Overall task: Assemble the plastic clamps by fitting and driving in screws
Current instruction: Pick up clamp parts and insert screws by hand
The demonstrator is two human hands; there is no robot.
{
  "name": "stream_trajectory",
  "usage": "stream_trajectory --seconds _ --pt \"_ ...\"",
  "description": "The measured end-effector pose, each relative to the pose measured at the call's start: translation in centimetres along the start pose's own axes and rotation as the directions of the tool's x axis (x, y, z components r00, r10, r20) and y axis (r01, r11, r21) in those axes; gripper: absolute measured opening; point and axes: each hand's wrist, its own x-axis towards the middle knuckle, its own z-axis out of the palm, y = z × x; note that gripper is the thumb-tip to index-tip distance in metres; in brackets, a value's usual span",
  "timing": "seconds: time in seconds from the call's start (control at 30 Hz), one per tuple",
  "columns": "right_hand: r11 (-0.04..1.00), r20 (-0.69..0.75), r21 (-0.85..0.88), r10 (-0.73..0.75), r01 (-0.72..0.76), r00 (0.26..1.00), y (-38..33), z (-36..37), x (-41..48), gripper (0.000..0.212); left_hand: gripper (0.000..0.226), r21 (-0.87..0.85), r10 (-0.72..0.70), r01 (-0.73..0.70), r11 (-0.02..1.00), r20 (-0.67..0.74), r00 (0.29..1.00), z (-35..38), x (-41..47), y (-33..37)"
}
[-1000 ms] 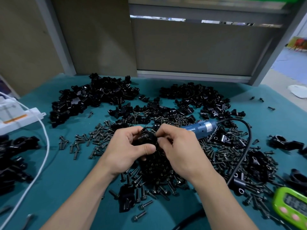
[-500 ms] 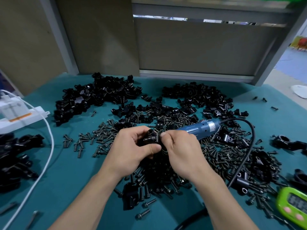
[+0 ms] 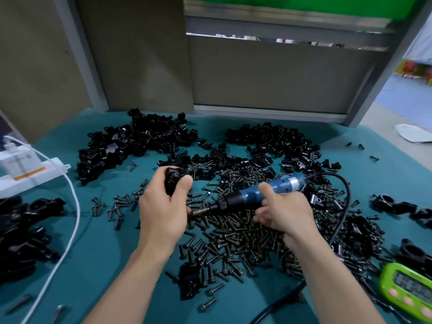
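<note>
Your left hand [image 3: 163,213] grips the black clamp [image 3: 174,181] at the left edge of the screws [image 3: 233,237]. Your right hand [image 3: 285,213] curls round the blue screwdriver [image 3: 247,196], which lies crosswise, its tip pointing left, just below the clamp.
</note>
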Motion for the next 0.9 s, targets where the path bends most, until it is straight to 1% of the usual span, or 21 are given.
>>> stream_trajectory --seconds 0.03,0.1,0.2,0.23,0.3,0.33,0.37,0.4,0.5,0.57,0.63,0.67,0.7,0.73,0.77,0.8,0.83,0.9 --pt "0.999 -0.003 0.001 0.042 -0.042 0.999 0.0 -0.2 0.2 0.039 0.018 -0.020 -0.050 0.050 0.999 -0.018 0.999 -0.1 0.1 -0.2" --pt "0.991 0.020 0.050 0.122 -0.123 0.992 -0.6 -0.1 0.6 0.038 0.021 -0.086 -0.167 0.164 0.983 -0.019 0.986 0.1 0.6 -0.6" --pt "0.956 0.058 0.155 0.243 -0.249 0.968 -2.4 0.4 1.5 0.041 0.025 -0.270 -0.333 0.340 0.901 0.074 0.940 0.7 1.5 0.1" --pt "0.939 0.048 0.190 0.281 -0.285 0.958 -3.0 0.5 1.9 0.044 0.026 -0.284 -0.355 0.372 0.884 0.110 0.928 0.8 1.7 0.6" --pt "0.896 0.006 0.244 0.381 -0.370 0.925 -3.9 1.1 2.3 0.058 0.025 -0.213 -0.335 0.360 0.908 0.146 0.931 1.0 1.7 0.7" --pt "0.885 -0.010 0.227 0.420 -0.407 0.908 -4.1 1.5 2.2 0.064 0.024 -0.176 -0.301 0.326 0.929 0.156 0.941 1.0 1.5 0.5" --pt "0.883 -0.015 0.175 0.445 -0.436 0.895 -4.2 1.9 2.1 0.067 0.023 -0.142 -0.270 0.293 0.946 0.162 0.949 0.9 1.2 0.5" --pt "0.884 -0.015 0.108 0.459 -0.455 0.888 -4.4 2.3 2.1 0.064 0.023 -0.116 -0.243 0.263 0.958 0.160 0.957 0.9 1.0 0.3" --pt "0.870 -0.028 -0.085 0.486 -0.486 0.874 -5.7 2.9 2.5 0.045 0.021 -0.018 -0.188 0.194 0.981 0.180 0.966 0.8 0.5 0.1" --pt "0.842 -0.034 -0.133 0.524 -0.523 0.851 -6.4 3.0 2.8 0.038 0.012 0.010 -0.203 0.205 0.979 0.189 0.961 0.6 0.4 -0.2" --pt "0.823 -0.036 -0.051 0.565 -0.566 0.824 -6.7 2.9 2.7 0.029 0.061 0.005 -0.274 0.279 0.960 0.202 0.940 0.4 0.6 -0.3" --pt "0.816 -0.030 0.016 0.578 -0.578 0.815 -6.7 2.8 2.4 0.025 0.071 -0.024 -0.308 0.320 0.947 0.214 0.927 0.3 0.6 -0.4" --pt "0.812 -0.012 0.082 0.581 -0.578 0.814 -6.6 2.8 2.1 0.023 0.068 -0.040 -0.328 0.343 0.939 0.211 0.921 0.2 0.6 -0.5" --pt "0.811 0.015 0.148 0.570 -0.566 0.821 -6.5 2.7 1.7 0.023 0.051 -0.049 -0.321 0.338 0.940 0.211 0.923 0.1 0.8 -0.8" --pt "0.812 0.041 0.220 0.546 -0.541 0.837 -6.4 2.5 1.4 0.024 0.027 -0.012 -0.320 0.329 0.944 0.212 0.924 0.1 0.7 -0.6" --pt "0.805 0.072 0.303 0.514 -0.510 0.855 -6.2 2.3 1.1 0.027 0.019 0.015 -0.306 0.310 0.951 0.211 0.928 0.1 0.7 -0.7" --pt "0.779 0.109 0.403 0.481 -0.481 0.870 -6.0 2.1 0.9 0.030 0.019 0.039 -0.295 0.294 0.955 0.217 0.931 0.1 0.6 -0.7" --pt "0.671 0.194 0.602 0.403 -0.433 0.894 -5.6 1.5 0.8 0.031 0.022 0.066 -0.294 0.286 0.956 0.223 0.929 0.5 0.6 -1.0"
